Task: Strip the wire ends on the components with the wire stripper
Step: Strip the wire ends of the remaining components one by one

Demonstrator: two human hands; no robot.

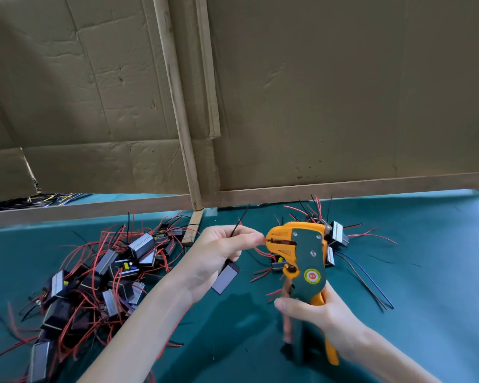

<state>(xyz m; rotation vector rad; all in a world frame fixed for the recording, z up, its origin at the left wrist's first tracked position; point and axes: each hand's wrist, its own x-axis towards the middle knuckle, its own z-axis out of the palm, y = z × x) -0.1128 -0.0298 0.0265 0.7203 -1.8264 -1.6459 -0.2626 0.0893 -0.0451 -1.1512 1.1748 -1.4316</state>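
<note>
Pinching a red wire (260,251) in my left hand (221,251) — feeding it into the wire stripper (302,258), handles gripped by my right hand (318,319).

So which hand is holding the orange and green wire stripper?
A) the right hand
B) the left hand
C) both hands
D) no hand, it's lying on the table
A: the right hand grips the wire stripper by its handles, while the left hand only holds a component by its wires at the tool's mouth.
</note>
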